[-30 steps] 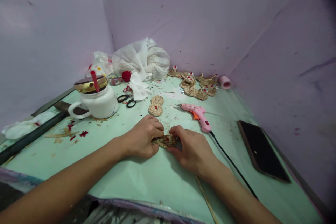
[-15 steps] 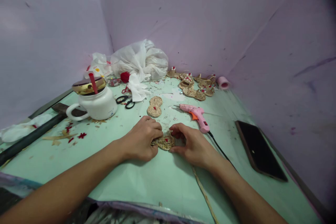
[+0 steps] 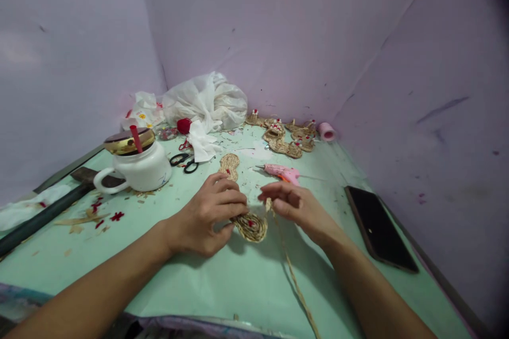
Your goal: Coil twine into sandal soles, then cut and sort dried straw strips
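My left hand (image 3: 210, 216) grips one end of a small coiled straw sole (image 3: 251, 228) with a red mark at its middle. Its fingers hide the sole's far part. To the right, my right hand (image 3: 296, 206) pinches a thin braided straw cord (image 3: 296, 283) near the sole's edge. The cord hangs from the fingers and runs toward the table's front edge. Another straw sole (image 3: 229, 163) lies just beyond my left hand. A pink glue gun (image 3: 280, 170) rests behind my right hand, which hides part of its handle.
At the left stand a white mug (image 3: 141, 170) with a gold lid and a hammer (image 3: 51, 214). Black scissors (image 3: 191, 167) lie by a white cloth (image 3: 202, 142). Finished straw slippers (image 3: 284, 147) and a plastic bag (image 3: 210, 103) are at the back, a phone (image 3: 377, 228) at right.
My right hand has moved off the sole's edge and now lifts the straw cord beside it. The sole in my left hand has turned slightly. The whole view has shifted a little.
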A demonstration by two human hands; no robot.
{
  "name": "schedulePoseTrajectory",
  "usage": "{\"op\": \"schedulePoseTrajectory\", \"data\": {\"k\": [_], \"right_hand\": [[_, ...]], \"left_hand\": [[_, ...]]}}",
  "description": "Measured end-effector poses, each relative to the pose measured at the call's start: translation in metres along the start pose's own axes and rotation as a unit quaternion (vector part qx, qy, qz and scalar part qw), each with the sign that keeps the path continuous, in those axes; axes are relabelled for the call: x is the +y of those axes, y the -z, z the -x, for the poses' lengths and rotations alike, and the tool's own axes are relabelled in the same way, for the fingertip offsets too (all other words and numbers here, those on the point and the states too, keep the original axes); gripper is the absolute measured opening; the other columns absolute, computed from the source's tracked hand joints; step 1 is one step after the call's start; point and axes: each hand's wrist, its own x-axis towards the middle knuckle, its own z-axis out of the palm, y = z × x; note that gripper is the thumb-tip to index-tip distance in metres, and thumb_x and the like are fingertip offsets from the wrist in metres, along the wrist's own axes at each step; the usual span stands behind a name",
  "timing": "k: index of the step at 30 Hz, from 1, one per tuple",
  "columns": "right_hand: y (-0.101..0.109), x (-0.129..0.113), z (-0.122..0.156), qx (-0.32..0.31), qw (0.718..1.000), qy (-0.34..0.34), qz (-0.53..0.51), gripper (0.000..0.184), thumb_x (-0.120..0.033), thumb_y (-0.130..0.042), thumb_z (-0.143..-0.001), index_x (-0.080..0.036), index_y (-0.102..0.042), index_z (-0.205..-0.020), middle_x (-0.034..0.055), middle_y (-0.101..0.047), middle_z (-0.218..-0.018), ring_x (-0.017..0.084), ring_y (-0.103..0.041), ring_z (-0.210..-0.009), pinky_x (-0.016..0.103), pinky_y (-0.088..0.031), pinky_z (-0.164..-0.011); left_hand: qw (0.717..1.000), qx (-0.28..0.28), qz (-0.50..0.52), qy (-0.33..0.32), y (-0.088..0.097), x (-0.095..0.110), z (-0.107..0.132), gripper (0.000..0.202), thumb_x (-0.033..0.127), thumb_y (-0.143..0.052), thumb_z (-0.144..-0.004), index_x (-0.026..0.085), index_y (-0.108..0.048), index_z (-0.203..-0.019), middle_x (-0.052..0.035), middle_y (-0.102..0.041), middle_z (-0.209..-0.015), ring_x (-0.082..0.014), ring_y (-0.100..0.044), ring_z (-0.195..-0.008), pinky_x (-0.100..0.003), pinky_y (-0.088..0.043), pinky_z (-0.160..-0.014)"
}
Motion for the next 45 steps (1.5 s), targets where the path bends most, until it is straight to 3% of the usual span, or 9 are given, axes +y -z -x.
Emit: {"op": "schedulePoseTrajectory", "data": {"k": [5,11,16,21,24,27,32,41,45], "right_hand": [[-0.013,0.004,0.001,-0.129,0.977,-0.098,-0.135,0.034,-0.033,-0.075,-0.059,-0.015,-0.066,-0.086,0.0020,-0.065,-0.075,0.012,-0.057,-0.066,0.024,-0.043,-0.061],[-0.023,0.006,-0.002,-0.047,0.947,-0.149,-0.281,0.026,-0.021,-0.077,-0.053,-0.013,-0.065,-0.075,0.0017,-0.064,-0.066,0.011,-0.057,-0.058,0.024,-0.044,-0.059],[-0.037,0.004,-0.001,0.050,0.936,-0.115,-0.330,0.034,-0.021,-0.080,-0.050,-0.015,-0.064,-0.080,0.0031,-0.067,-0.072,0.016,-0.062,-0.064,0.030,-0.048,-0.066],[-0.041,0.009,-0.001,0.027,0.972,-0.079,-0.220,0.037,-0.037,-0.077,-0.055,-0.014,-0.064,-0.082,0.0058,-0.067,-0.075,0.017,-0.061,-0.067,0.033,-0.047,-0.068],[-0.015,0.006,-0.002,0.134,0.990,-0.028,-0.025,0.044,-0.052,-0.065,-0.064,-0.014,-0.065,-0.086,0.0088,-0.067,-0.082,0.021,-0.060,-0.075,0.035,-0.045,-0.071],[0.020,0.003,-0.005,0.331,0.911,-0.019,0.245,0.047,-0.056,-0.055,-0.071,-0.017,-0.064,-0.095,0.0099,-0.067,-0.091,0.025,-0.060,-0.083,0.037,-0.042,-0.073],[0.045,0.013,-0.012,0.244,0.854,-0.139,0.438,0.050,-0.058,-0.051,-0.070,-0.018,-0.065,-0.096,0.0101,-0.070,-0.077,0.028,-0.062,-0.075,0.033,-0.037,-0.058],[0.046,0.025,-0.022,0.189,0.876,-0.198,0.396,0.015,-0.032,-0.053,-0.065,-0.020,-0.062,-0.066,0.0040,-0.062,-0.053,0.021,-0.057,-0.054,0.030,-0.035,-0.048],[0.037,0.015,-0.018,0.182,0.952,-0.213,0.122,0.004,-0.024,-0.055,-0.061,-0.020,-0.054,-0.059,0.0000,-0.052,-0.049,0.015,-0.048,-0.045,0.028,-0.040,-0.045]], "left_hand": [[0.999,0.007,-0.012,-0.034,-0.006,0.003,-0.003,0.052,0.002,-0.050,-0.061,0.020,-0.058,-0.109,-0.0062,-0.064,-0.105,-0.0248,-0.047,-0.103,-0.048,-0.028,-0.096],[0.985,0.115,0.092,0.090,-0.014,0.004,-0.006,0.068,0.005,-0.052,-0.061,0.023,-0.046,-0.126,-0.0087,-0.044,-0.135,-0.0283,-0.038,-0.120,-0.048,-0.026,-0.100],[0.764,0.182,0.438,0.438,-0.019,0.009,-0.014,0.046,0.024,-0.064,-0.063,0.012,-0.058,-0.107,-0.0137,-0.061,-0.106,-0.0230,-0.058,-0.091,-0.037,-0.044,-0.080],[0.611,0.139,0.580,0.521,-0.025,0.010,-0.019,0.020,0.020,-0.071,-0.052,0.010,-0.061,-0.066,-0.0039,-0.061,-0.059,-0.0129,-0.056,-0.054,-0.027,-0.044,-0.058],[0.587,0.190,0.591,0.519,-0.024,0.005,-0.018,0.016,0.016,-0.070,-0.052,0.011,-0.059,-0.062,-0.0010,-0.060,-0.056,-0.0105,-0.054,-0.052,-0.024,-0.044,-0.055],[0.570,0.228,0.590,0.525,-0.022,0.000,-0.017,0.014,0.013,-0.069,-0.054,0.012,-0.059,-0.065,-0.0004,-0.060,-0.059,-0.0106,-0.055,-0.054,-0.023,-0.045,-0.055],[0.560,0.245,0.601,0.515,-0.020,-0.002,-0.016,0.012,0.013,-0.067,-0.059,0.012,-0.058,-0.066,-0.0012,-0.059,-0.060,-0.0111,-0.055,-0.055,-0.024,-0.047,-0.055],[0.562,0.249,0.603,0.508,-0.021,-0.005,-0.014,0.010,0.014,-0.064,-0.062,0.010,-0.060,-0.070,-0.0023,-0.060,-0.061,-0.0109,-0.055,-0.054,-0.024,-0.047,-0.053],[0.546,0.262,0.610,0.511,-0.020,-0.007,-0.013,0.007,0.012,-0.063,-0.064,0.011,-0.060,-0.070,-0.0022,-0.061,-0.061,-0.0109,-0.056,-0.053,-0.023,-0.047,-0.052]]}}
